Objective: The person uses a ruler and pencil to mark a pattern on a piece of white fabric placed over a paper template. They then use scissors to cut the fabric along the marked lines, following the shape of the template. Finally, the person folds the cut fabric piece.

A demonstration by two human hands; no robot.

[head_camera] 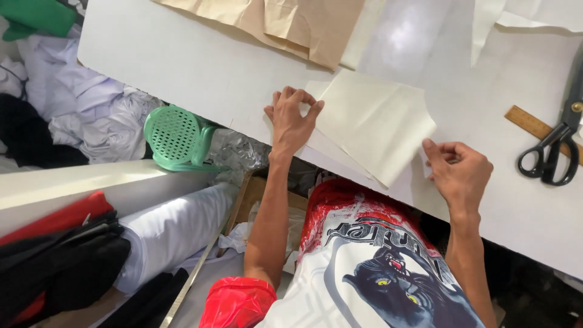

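White cutting table; black scissors on wooden ruler at right edge. Left hand and right hand pinch opposite corners of cream fabric piece, fingers closed on it.

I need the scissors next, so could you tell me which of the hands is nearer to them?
The right hand. It is just left of the black scissors, pinching the cream fabric piece; the left hand lies beyond that piece.

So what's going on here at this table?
A person at a white cutting table is handling a cream fabric piece. The left hand pinches its left edge, and the right hand pinches its right corner. Black scissors lie across a wooden ruler off to the right, and tan pattern paper lies at the table's far side.
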